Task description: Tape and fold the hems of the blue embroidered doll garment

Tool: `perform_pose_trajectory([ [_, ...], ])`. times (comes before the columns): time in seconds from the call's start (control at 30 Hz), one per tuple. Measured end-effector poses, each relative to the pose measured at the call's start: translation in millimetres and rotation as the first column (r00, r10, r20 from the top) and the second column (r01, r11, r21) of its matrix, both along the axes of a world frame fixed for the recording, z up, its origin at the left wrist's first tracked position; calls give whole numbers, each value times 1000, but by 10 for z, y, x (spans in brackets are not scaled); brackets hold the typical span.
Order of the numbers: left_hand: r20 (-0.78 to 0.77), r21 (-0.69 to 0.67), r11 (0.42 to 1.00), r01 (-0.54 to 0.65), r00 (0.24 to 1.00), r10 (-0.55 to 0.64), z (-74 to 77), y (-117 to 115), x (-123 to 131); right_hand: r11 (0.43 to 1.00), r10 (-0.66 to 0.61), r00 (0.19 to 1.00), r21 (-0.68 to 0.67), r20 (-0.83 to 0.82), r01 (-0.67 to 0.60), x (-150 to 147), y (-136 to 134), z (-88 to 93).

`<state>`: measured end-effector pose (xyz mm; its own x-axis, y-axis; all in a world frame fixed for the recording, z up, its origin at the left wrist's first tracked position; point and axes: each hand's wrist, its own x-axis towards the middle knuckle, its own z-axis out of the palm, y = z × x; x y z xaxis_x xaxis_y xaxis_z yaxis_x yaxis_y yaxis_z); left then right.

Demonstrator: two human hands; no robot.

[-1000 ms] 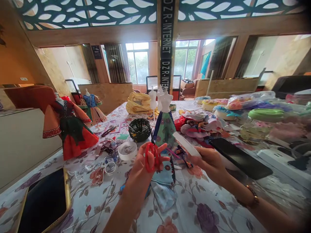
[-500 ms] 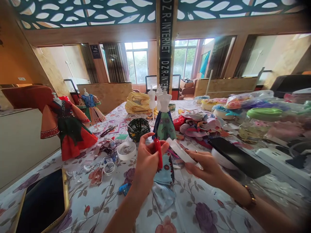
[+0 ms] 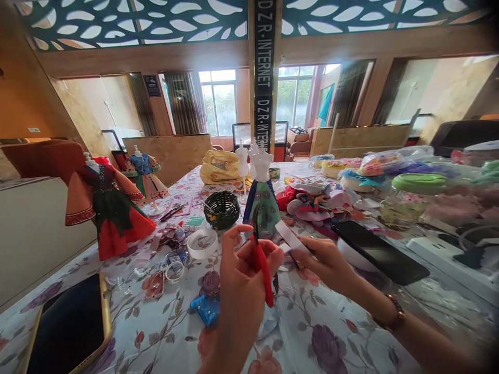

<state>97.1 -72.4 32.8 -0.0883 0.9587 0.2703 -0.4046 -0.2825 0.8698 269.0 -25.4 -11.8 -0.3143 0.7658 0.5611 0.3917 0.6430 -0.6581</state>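
My left hand [image 3: 244, 280] is closed around a pair of scissors with red handles [image 3: 265, 275]. Their dark blades point up and away from me. Close to its fingertips is a small white piece [image 3: 286, 249]; whether they touch it I cannot tell. Pinched in my right hand [image 3: 331, 259] is a flat white strip [image 3: 288, 235], slanting up to the left. Just beyond both hands stands a white mannequin [image 3: 262, 163] in a green and blue skirt [image 3: 264, 205]. Behind my left hand, the cloth lying on the table is mostly hidden.
Two dressed dolls [image 3: 111, 208] stand at the left, above a phone [image 3: 70, 322]. A dark woven basket [image 3: 221, 209], a white ring [image 3: 202, 243] and a blue packet [image 3: 206, 309] lie nearer. Fabric scraps [image 3: 312, 200], a black phone [image 3: 380, 252] and a green-lidded jar [image 3: 413, 200] fill the right.
My left hand has come lower and nearer, and the scissors have turned so their blades show. More of the blue packet is visible; the patterned light-blue cloth is now largely covered.
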Motion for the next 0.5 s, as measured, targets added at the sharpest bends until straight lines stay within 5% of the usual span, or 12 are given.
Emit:
perform_pose_trajectory([
  [0.5, 58, -13, 979, -204, 977, 204, -371, -327, 636, 995, -90, 984, 30, -151, 96, -62, -42, 58],
])
